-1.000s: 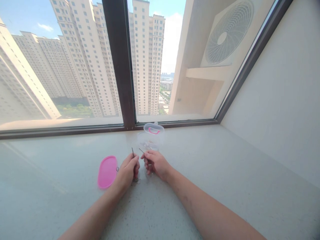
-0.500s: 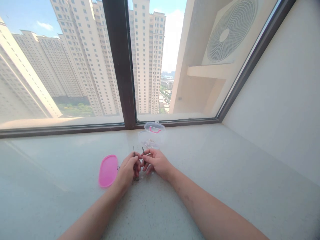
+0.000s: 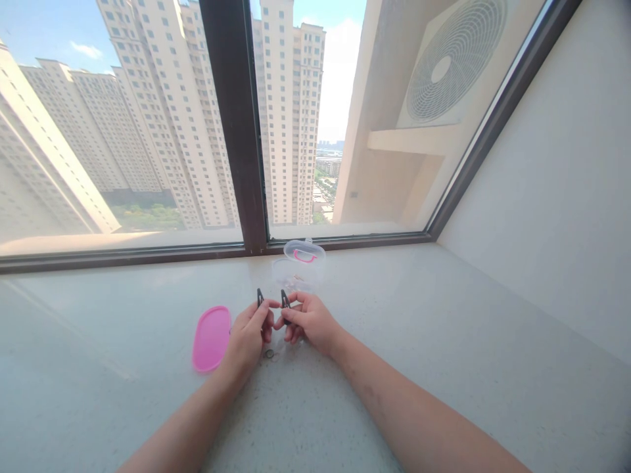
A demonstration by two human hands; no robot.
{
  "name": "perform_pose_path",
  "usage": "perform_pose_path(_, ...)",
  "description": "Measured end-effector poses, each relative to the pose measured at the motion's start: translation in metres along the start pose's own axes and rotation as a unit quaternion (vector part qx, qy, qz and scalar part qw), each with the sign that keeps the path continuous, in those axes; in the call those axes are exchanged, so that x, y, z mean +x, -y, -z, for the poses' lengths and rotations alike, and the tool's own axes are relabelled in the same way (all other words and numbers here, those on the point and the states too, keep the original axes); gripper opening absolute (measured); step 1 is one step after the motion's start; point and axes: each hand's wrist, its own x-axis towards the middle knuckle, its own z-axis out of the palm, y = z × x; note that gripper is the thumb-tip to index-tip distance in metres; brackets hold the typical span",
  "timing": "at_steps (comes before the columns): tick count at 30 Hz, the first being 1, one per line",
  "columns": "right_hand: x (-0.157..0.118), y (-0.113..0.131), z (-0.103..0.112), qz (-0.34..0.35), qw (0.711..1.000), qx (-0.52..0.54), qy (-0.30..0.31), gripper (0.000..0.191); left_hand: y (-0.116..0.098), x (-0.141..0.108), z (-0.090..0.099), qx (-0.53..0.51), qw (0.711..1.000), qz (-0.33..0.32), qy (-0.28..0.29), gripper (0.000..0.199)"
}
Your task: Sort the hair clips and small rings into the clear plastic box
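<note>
My left hand point(image 3: 251, 328) pinches a dark hair clip point(image 3: 259, 297) that points up between thumb and fingers. Another dark clip point(image 3: 284, 300) stands upright in the grip of my right hand point(image 3: 304, 318). The fingertips of both hands are close together over the pale surface. Just beyond them sits a clear plastic case point(image 3: 279, 270), its lid point(image 3: 304, 251) raised and fitted with a pink handle, and small items inside. A small dark ring point(image 3: 269, 353) lies below my fingers.
Left of my left hand lies a pink tray or lid point(image 3: 211, 338), partly covered by the wrist. The pale sill point(image 3: 444, 315) runs to a dark window frame point(image 3: 345, 244) behind the case and a white wall point(image 3: 557, 197) at the right.
Both clips have turned, showing their broader faces instead of thin edges. My left hand has shifted slightly, and the dark ring beneath it shows more fully.
</note>
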Motion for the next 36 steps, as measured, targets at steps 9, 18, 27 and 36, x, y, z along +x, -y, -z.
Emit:
perform_pose_path(9,-0.0008,-0.0010,0.0017,-0.012,0.999,0.037,0.008,0.034,0.0090,0.0045,0.0041,0.036,0.998,-0.051,0.024,0.041)
perform_pose_path(18,0.0040,-0.0016,0.0053,-0.042,0.997,0.071,0.002,0.031,0.0025,0.0024,0.0029,0.003,1.000,0.003,0.025,0.042)
perform_pose_path(27,0.0047,-0.0003,0.0051,-0.047,0.994,0.095,0.003,0.025,0.0029,0.0031,0.0028,0.003,1.000,0.005,0.010,0.044)
perform_pose_path(36,0.0047,-0.0007,0.0050,-0.041,0.995,0.095,-0.004,0.029,0.0023,0.0031,0.0029,0.011,1.000,0.006,0.014,0.046)
